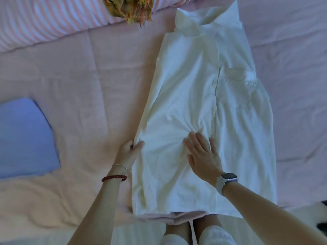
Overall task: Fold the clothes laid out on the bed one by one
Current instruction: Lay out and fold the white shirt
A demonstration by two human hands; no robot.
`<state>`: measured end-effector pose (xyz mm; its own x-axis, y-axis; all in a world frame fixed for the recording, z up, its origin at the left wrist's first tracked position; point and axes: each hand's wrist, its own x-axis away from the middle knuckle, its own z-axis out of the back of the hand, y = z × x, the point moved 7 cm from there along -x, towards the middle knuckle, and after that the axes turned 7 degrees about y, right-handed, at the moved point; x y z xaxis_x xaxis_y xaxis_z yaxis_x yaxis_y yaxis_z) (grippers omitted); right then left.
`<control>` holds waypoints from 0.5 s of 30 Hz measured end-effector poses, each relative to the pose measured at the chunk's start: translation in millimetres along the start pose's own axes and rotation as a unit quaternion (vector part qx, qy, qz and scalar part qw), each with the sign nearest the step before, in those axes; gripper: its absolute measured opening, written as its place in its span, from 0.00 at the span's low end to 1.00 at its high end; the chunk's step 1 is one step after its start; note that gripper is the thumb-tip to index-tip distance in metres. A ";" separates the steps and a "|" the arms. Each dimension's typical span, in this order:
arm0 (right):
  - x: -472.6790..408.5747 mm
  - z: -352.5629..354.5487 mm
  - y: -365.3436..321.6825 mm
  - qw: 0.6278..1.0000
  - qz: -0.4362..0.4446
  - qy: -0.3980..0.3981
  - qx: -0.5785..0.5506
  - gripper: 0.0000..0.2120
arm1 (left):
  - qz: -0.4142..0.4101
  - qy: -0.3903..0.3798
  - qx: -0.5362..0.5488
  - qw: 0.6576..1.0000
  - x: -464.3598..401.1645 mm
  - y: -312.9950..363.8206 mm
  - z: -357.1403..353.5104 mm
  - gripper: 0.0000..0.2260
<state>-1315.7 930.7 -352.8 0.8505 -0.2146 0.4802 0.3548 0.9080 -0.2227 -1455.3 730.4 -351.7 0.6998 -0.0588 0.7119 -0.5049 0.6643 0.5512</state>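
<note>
A white collared shirt point(185, 89) lies lengthwise on the pink bed cover point(79, 82), collar at the far end, its sides folded in over the middle. My left hand point(130, 150) pinches the shirt's left edge between thumb and fingers. My right hand point(203, 152) lies flat on the lower middle of the shirt, fingers spread, and the cloth bunches into creases just beyond the fingertips. A folded blue garment point(24, 137) sits at the left on the bed.
A pink-and-white striped pillow point(44, 20) lies along the far left, with a yellow plaid cloth point(131, 9) beside it at the top. A cream blanket point(39, 206) covers the near left. A dark object point(321, 225) shows at the right edge.
</note>
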 end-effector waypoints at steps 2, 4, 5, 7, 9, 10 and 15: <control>-3.1 -2.5 0.2 1.000 -0.014 -0.016 0.019 0.28 | -0.004 0.020 0.048 0.999 -0.1 0.3 25.9 0.07; -5.1 -2.8 -2.3 0.999 -0.030 -0.038 0.024 0.28 | -0.014 0.076 0.063 0.995 -4.8 0.7 62.1 0.07; -6.0 -1.9 -3.6 0.998 -0.040 -0.048 0.021 0.27 | -0.024 0.123 0.062 0.990 -8.3 2.2 83.3 0.07; -8.2 4.0 -8.7 0.996 -0.066 -0.055 0.012 0.25 | -0.044 0.214 0.082 0.972 -14.1 4.9 121.6 0.05; -11.1 16.9 -18.4 0.995 -0.097 -0.020 0.001 0.22 | -0.058 0.234 0.118 0.963 -18.3 4.9 140.7 0.06; -13.1 24.9 -25.4 0.994 -0.110 0.009 -0.011 0.21 | -0.060 0.212 0.129 0.967 -19.9 3.9 140.6 0.09; -22.1 50.5 -88.5 0.977 -0.024 0.092 -0.189 0.18 | 0.028 0.075 0.034 0.996 -7.8 -33.1 95.2 0.04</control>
<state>-1385.5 873.3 -300.9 0.8728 -0.3456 0.3447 0.4839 0.7046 -0.5190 -1492.1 638.0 -334.0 0.7352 0.0924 0.6715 -0.5746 0.6105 0.5451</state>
